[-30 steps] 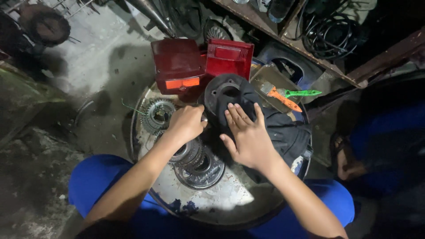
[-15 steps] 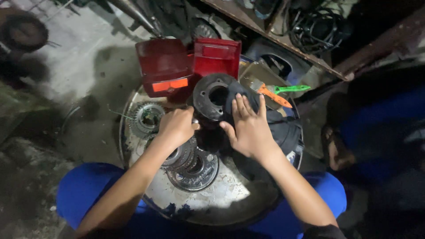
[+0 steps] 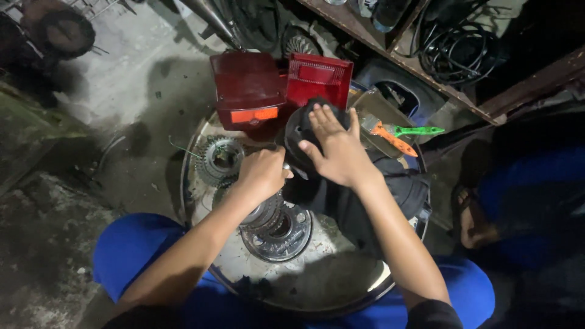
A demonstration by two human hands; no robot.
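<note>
My right hand [image 3: 334,152] lies spread over a black round part [image 3: 297,131], fingers curled over its top edge, holding it against a black cloth [image 3: 399,186]. My left hand [image 3: 263,173] is a closed fist at the part's left edge, with a small shiny metal piece [image 3: 285,166] poking out of it; the rest of that piece is hidden. Below the fist stands a metal hub with a flange [image 3: 279,230]. All of this rests in a round metal tray [image 3: 196,210] between my knees in blue trousers.
A toothed sprocket [image 3: 220,159] lies at the tray's left. Two red lamp housings [image 3: 247,85] [image 3: 320,78] stand at its far side. An orange-handled brush [image 3: 393,139] and a green-handled one [image 3: 421,130] lie to the right. Another person's sandalled foot [image 3: 470,213] is at the right.
My right hand has slid up over the black round part and now covers its face. My left fist has stayed at the part's left edge. The view has shifted slightly.
</note>
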